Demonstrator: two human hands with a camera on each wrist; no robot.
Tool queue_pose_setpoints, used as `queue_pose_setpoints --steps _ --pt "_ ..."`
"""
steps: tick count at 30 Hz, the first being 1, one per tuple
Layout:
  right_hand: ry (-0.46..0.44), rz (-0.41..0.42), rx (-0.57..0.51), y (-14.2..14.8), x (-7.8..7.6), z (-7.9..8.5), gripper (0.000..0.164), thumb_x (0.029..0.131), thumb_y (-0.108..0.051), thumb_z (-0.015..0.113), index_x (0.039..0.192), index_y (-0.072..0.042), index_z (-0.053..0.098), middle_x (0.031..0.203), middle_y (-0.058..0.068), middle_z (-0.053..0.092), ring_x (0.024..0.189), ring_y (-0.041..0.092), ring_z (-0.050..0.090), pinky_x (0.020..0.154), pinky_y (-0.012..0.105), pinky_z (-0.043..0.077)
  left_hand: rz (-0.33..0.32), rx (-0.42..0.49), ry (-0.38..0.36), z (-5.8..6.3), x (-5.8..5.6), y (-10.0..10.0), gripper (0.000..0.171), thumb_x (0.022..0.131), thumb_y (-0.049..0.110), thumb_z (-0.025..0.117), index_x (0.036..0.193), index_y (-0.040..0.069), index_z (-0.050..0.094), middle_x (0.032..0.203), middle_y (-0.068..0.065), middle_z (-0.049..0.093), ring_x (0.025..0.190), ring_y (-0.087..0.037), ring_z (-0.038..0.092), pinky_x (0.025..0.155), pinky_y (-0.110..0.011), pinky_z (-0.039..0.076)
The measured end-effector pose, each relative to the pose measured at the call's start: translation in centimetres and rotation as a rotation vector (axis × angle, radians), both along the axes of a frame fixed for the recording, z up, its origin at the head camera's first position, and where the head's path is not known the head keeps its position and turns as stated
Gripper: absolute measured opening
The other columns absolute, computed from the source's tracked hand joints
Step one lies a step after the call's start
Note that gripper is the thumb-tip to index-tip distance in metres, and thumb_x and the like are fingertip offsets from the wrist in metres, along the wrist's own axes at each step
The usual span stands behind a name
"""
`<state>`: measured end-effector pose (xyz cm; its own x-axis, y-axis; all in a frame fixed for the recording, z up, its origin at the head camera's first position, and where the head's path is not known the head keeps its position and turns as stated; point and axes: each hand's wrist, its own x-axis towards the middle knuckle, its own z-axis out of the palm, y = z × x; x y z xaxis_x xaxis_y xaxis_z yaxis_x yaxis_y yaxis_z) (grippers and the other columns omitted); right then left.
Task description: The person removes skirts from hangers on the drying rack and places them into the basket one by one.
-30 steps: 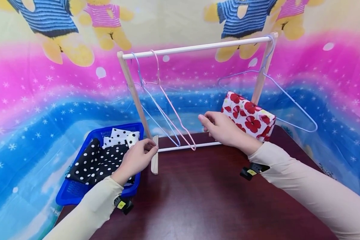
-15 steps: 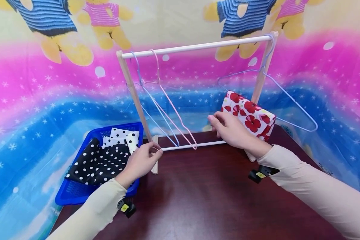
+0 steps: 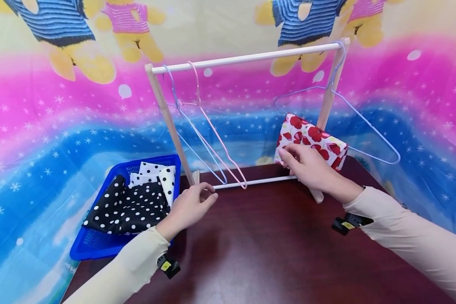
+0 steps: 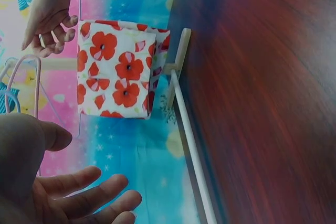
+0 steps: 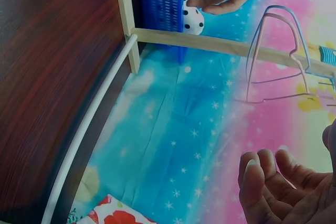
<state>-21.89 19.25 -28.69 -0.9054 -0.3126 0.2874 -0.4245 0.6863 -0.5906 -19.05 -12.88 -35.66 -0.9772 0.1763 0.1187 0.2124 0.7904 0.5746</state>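
red-flowered white cloth [image 3: 314,134] hangs unheld; our right hand [image 3: 308,166] drifts nearer, fingers loose and empty, as in our left hand [image 3: 191,206].

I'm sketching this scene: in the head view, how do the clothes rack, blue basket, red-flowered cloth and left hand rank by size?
1. Clothes rack
2. Blue basket
Unranked: red-flowered cloth and left hand; they look close, and the right hand hides part of the cloth.
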Motion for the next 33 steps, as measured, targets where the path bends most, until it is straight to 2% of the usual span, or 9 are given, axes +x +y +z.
queue_pose_setpoints --steps 7,11,15,19,24,27,33 --pt "0.024 -0.016 0.01 1.0 0.3 0.1 0.034 0.106 -0.037 0.05 0.109 -0.007 0.064 0.077 0.007 0.064 0.065 0.015 0.062 0.065 0.031 0.051 -0.03 0.016 0.028 -0.6 0.1 1.3 0.022 0.096 0.036 0.066 0.109 0.02 0.071 0.094 0.006 0.075 0.082 -0.007 0.068 0.078 -0.035 0.055" --pt "0.059 -0.04 0.032 1.9 0.7 0.3 0.037 0.106 -0.039 0.05 0.114 -0.007 0.064 0.079 0.008 0.064 0.062 0.015 0.059 0.06 0.028 0.051 -0.075 0.008 0.036 -0.8 0.2 2.3 0.023 0.096 0.036 0.065 0.11 0.019 0.071 0.094 0.007 0.075 0.081 -0.005 0.067 0.078 -0.034 0.055" --pt "0.103 -0.08 0.045 2.8 1.2 0.6 0.035 0.105 -0.038 0.051 0.111 -0.007 0.066 0.083 0.009 0.067 0.067 0.017 0.059 0.06 0.027 0.051 -0.124 -0.005 0.033 -0.8 0.4 3.4 0.025 0.097 0.037 0.064 0.112 0.019 0.07 0.094 0.007 0.075 0.08 -0.005 0.066 0.078 -0.032 0.054" --pt "0.137 -0.122 0.05 3.7 1.5 1.0 0.033 0.105 -0.038 0.052 0.108 -0.007 0.066 0.082 0.009 0.063 0.067 0.016 0.056 0.057 0.028 0.047 -0.172 -0.01 0.018 -0.8 0.6 4.4 0.029 0.098 0.039 0.062 0.115 0.017 0.069 0.096 0.006 0.075 0.081 -0.007 0.067 0.076 -0.031 0.054" --pt "0.111 -0.161 0.048 4.9 1.5 1.4 0.035 0.105 -0.039 0.051 0.112 -0.007 0.064 0.079 0.009 0.058 0.062 0.017 0.053 0.051 0.029 0.045 -0.2 -0.002 0.007 -0.7 0.9 5.3 0.029 0.098 0.039 0.061 0.116 0.018 0.069 0.097 0.006 0.075 0.082 -0.006 0.067 0.072 -0.028 0.052" --pt "0.112 -0.166 0.044 5.5 1.5 1.5 0.035 0.105 -0.037 0.052 0.114 -0.006 0.065 0.082 0.009 0.062 0.065 0.013 0.054 0.052 0.028 0.046 -0.205 0.002 0.008 -0.7 0.9 5.9 0.029 0.098 0.04 0.061 0.117 0.019 0.069 0.096 0.007 0.075 0.082 -0.006 0.067 0.07 -0.027 0.051" --pt "0.157 -0.165 0.014 6.3 1.6 1.7 0.033 0.106 -0.032 0.051 0.114 -0.005 0.067 0.092 0.014 0.07 0.069 -0.001 0.056 0.058 0.025 0.047 -0.205 0.001 0.018 -0.9 1.1 6.9 0.028 0.097 0.04 0.061 0.116 0.02 0.069 0.094 0.009 0.075 0.078 -0.004 0.065 0.067 -0.026 0.05"
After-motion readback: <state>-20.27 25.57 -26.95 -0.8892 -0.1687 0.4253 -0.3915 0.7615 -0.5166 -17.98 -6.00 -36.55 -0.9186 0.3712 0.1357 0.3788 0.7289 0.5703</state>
